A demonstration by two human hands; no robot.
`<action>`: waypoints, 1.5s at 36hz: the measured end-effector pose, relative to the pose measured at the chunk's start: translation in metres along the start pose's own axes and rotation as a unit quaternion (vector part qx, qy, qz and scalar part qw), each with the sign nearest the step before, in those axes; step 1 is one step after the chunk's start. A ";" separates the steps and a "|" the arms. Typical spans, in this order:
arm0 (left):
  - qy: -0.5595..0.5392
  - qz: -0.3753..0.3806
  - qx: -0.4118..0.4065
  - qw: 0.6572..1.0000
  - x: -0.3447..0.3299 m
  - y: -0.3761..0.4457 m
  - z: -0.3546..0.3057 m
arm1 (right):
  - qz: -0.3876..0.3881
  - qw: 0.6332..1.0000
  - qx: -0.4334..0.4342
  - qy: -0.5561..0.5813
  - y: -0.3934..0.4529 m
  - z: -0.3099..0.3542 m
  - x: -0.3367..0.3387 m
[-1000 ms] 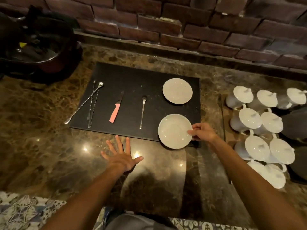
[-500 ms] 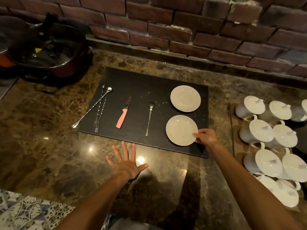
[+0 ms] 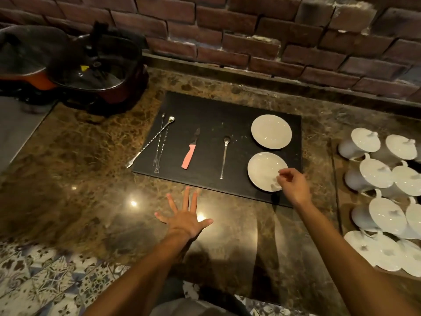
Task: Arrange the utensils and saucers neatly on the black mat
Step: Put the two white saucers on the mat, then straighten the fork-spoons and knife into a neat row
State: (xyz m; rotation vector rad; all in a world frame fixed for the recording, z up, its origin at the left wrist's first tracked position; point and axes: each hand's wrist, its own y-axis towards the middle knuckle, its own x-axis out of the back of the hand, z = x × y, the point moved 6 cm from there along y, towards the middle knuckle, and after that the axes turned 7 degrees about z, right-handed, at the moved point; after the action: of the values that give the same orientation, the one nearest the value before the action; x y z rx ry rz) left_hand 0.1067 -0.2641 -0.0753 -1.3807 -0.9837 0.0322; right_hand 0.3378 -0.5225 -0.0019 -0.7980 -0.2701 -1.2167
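A black mat [image 3: 205, 115] lies on the marble counter. Two white saucers rest on its right side, the far saucer [image 3: 271, 131] above the near saucer [image 3: 262, 169]. Left of them lie a small spoon [image 3: 224, 156], a pink-handled knife [image 3: 190, 151], two thin forks [image 3: 159, 147] and a long bar spoon [image 3: 150, 142] crossing them, its end off the mat's left edge. My right hand [image 3: 293, 183] hovers over the near saucer's right rim, fingers loosely curled and holding nothing. My left hand [image 3: 184, 217] is spread flat on the counter in front of the mat.
Several white lidded cups [image 3: 382, 179] crowd the counter at the right. A dark pot with a glass lid [image 3: 91, 71] stands at the back left. A brick wall [image 3: 250, 30] runs behind. Patterned floor tiles [image 3: 45, 277] show below the counter's front edge.
My right hand slid the near saucer fully onto the mat below the far one, then let go and lifted slightly. The left hand stayed spread on the counter.
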 end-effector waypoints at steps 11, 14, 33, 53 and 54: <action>0.043 -0.070 -0.031 0.996 0.028 -0.006 0.097 | 0.044 0.995 0.030 0.083 -0.070 0.048 -0.112; 0.043 -0.075 -0.039 0.996 0.037 -0.005 0.132 | 0.058 0.992 0.014 0.113 -0.088 0.062 -0.149; -0.014 -0.039 -0.044 0.998 0.152 0.062 0.289 | 0.095 0.984 -0.021 0.147 -0.093 0.163 -0.288; 0.115 -0.007 -0.154 0.981 0.257 0.154 0.268 | 0.109 0.993 -0.003 0.043 0.000 0.231 -0.324; 0.127 -0.020 -0.166 0.978 0.257 0.158 0.271 | 0.106 0.994 -0.001 0.017 0.006 0.234 -0.327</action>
State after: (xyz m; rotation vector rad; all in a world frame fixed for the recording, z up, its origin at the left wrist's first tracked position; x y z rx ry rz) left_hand 0.1870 0.1332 -0.0948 -1.6211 -0.8244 -0.3460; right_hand 0.2788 -0.1259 -0.0302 -0.7866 -0.1515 -1.0301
